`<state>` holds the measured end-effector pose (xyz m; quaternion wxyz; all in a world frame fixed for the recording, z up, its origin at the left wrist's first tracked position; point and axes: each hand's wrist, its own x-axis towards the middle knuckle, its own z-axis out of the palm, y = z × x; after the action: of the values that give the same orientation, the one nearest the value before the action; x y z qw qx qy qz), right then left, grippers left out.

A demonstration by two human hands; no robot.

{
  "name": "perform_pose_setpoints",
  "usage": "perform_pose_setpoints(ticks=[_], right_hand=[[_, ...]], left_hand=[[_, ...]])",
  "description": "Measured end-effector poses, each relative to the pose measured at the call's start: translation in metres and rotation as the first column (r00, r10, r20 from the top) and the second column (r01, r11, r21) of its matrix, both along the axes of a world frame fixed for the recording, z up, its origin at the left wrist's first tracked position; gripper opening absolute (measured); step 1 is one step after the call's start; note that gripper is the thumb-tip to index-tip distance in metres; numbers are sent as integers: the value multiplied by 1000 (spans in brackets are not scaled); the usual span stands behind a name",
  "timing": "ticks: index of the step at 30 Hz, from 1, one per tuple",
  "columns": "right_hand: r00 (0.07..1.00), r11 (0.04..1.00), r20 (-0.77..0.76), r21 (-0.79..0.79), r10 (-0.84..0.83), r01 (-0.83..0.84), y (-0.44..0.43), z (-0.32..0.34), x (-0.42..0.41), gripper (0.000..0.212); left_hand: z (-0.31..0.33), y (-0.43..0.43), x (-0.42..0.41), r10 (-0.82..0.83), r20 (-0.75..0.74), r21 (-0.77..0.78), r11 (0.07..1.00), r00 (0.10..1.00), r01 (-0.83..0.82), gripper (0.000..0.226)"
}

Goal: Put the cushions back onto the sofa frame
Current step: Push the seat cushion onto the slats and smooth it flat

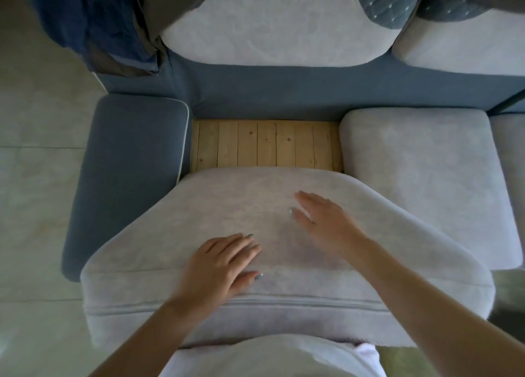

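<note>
my left hand [224, 263] and right hand [321, 217] lie flat on the cushion [199, 229], fingers straight, gripping nothing. the cushion sits partly in its bay, slats [264, 143] still bare behind it. pushing unevenly, i judge it could skew and jam against the armrest [127, 172] or the neighbouring cushion [420, 177].

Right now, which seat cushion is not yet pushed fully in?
The near cushion, under the left hand and right hand: bare slats show behind it. The right cushion covers its base.
</note>
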<state>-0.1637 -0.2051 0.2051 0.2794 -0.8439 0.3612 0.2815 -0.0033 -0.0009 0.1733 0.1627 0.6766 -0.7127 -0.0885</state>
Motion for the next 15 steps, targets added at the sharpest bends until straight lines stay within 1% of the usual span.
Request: perform_pose_setpoints(ticks=[2,3,5,6,7,8,9,10,11,12,13,14,15], right_hand=[[997,997,33,-29,67,-66,41,-4,0,81],[997,997,11,-23,79,-79,52,-9,1,79],[999,1000,-35,-12,-6,6,48,-14,12,59],[997,998,-26,-4,-66,66,39,-11,19,54],[994,994,4,-8,-112,112,35,-6,27,54],[992,993,33,-12,-120,120,37,-4,34,60],[995,996,52,-21,-85,86,45,-3,39,71],[999,1000,45,-27,-3,4,58,-4,41,83],[996,997,8,-4,83,-83,67,-8,42,86],[992,991,-37,48,124,-123,66,-11,45,79],[993,990,-57,103,104,-98,57,-12,49,68],[996,989,-54,137,65,-57,43,-12,55,61],[1000,990,-22,143,-7,10,33,-10,61,57]], left_hand=[[-1,10,1,29,-1,11,1000,1000,-29,43],[-2,15,3,46,-8,13,999,999,-46,43],[-2,24,9,77,-32,-14,997,997,-77,40],[-1,27,12,89,-47,-44,995,995,-91,37],[-1,30,15,98,-62,-76,992,993,-103,34],[0,34,18,114,-71,-106,987,991,-121,32],[1,37,20,132,-74,-127,982,988,-141,29],[1,42,22,153,-77,-139,977,985,-163,27],[0,48,25,177,-84,-145,971,981,-188,26],[0,55,28,196,-95,-147,967,976,-209,26],[-1,59,31,205,-104,-148,964,973,-219,27],[0,63,34,205,-109,-149,964,973,-220,28],[0,66,36,202,-108,-151,964,973,-217,28]])
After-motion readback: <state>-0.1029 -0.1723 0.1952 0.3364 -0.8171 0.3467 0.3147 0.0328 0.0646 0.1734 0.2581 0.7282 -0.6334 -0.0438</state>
